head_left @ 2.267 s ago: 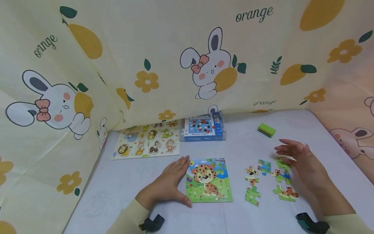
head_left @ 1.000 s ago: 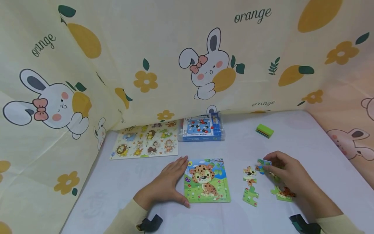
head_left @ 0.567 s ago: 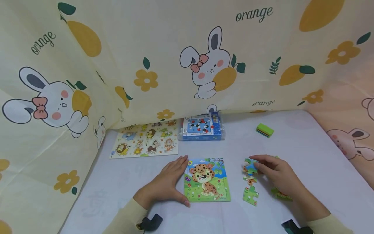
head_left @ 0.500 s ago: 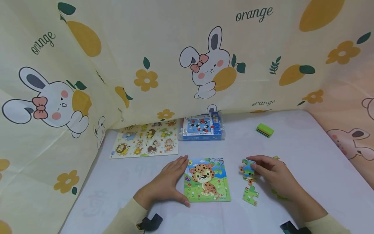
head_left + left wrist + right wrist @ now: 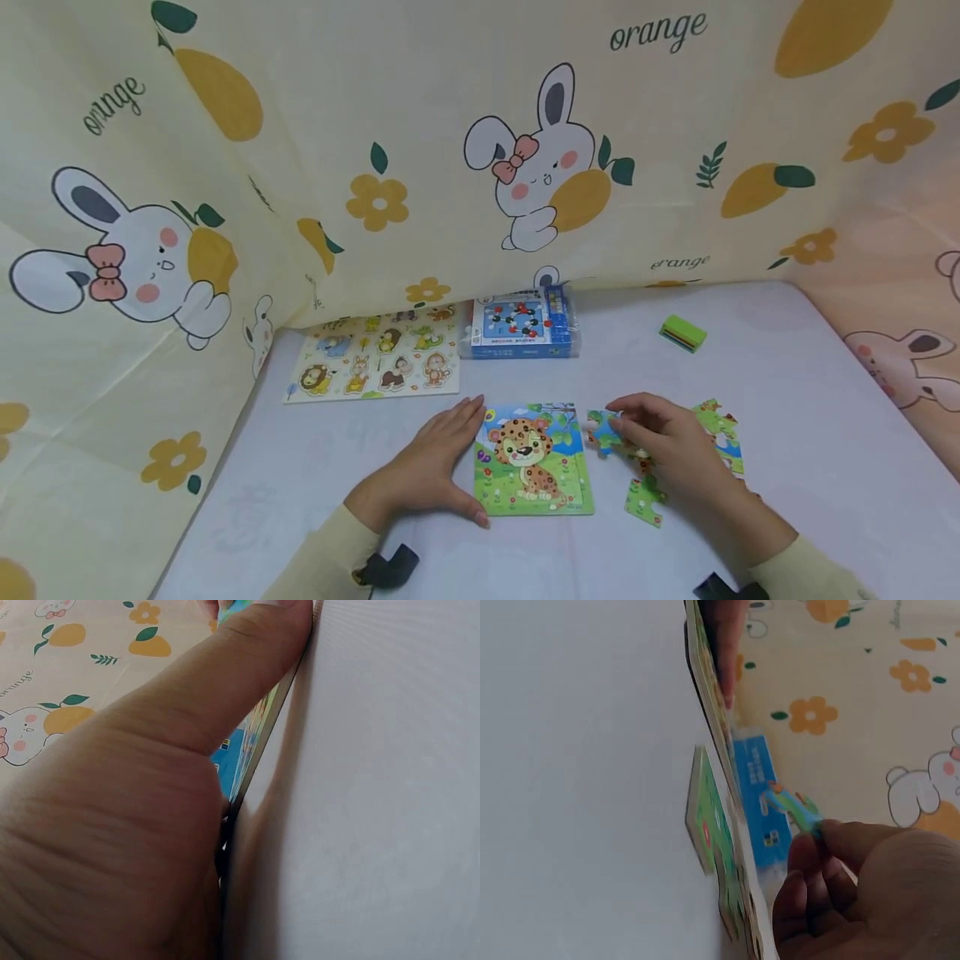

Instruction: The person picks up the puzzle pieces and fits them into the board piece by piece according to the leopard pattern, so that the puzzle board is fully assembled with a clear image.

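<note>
A square leopard picture board (image 5: 528,467) lies on the white table. My left hand (image 5: 423,467) rests against its left edge, fingers and thumb spread straight. In my right hand (image 5: 675,450), thumb and fingertips pinch a blue and green jigsaw puzzle piece (image 5: 602,430) just right of the board; the right wrist view shows this puzzle piece (image 5: 795,808) raised off the table. A green puzzle piece (image 5: 643,502) lies below the right hand. More loose pieces (image 5: 720,429) lie to its right, partly hidden by the hand.
A white board with animal figures (image 5: 375,367) lies at the back left. Beside it is a blue box (image 5: 521,329) in clear wrapping. A small green block with dark layers (image 5: 682,333) sits at the back right. A patterned cloth (image 5: 420,125) hangs behind the table.
My right hand has come down to the loose pieces, picked up the blue and green puzzle piece and carried it left towards the leopard board. My left hand has stayed in place.
</note>
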Tool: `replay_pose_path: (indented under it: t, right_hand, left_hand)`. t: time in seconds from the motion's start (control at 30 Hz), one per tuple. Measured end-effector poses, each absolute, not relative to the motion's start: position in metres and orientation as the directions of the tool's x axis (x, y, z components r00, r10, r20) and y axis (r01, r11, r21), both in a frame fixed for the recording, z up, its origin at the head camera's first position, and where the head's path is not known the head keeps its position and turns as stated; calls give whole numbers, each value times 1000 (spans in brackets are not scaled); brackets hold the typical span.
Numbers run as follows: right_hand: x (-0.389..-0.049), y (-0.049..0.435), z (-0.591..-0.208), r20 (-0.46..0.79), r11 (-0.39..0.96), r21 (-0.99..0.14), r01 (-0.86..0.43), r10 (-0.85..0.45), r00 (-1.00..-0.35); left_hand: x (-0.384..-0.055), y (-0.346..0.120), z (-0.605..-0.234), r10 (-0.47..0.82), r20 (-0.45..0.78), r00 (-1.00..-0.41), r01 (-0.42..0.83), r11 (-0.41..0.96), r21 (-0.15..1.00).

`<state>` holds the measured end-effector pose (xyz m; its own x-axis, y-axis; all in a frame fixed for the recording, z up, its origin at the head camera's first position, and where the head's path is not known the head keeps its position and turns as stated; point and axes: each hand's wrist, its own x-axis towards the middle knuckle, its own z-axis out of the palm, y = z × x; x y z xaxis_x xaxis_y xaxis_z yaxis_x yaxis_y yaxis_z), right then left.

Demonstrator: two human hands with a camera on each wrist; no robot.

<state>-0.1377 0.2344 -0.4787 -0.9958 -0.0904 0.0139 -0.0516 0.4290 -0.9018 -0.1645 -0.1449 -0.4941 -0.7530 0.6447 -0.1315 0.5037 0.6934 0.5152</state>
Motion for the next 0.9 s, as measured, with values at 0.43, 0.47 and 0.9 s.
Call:
replay_pose_path:
  t: [0.43, 0.47, 0.9]
  right_hand:
    - [-146, 205, -481, 53, 417, -901, -117, -163, -985]
    - [-148, 202, -480, 46, 420, -901, -110, -162, -986]
    - [-166, 181, -479, -65, 458, -889, 2, -123, -990]
  left_hand:
    - [-164, -145, -494, 650, -120, -750, 508, 684, 524]
    - [-164, -145, -494, 650, -120, -751, 509, 684, 524]
    - [-165, -145, -493, 647, -126, -752, 501, 685, 530]
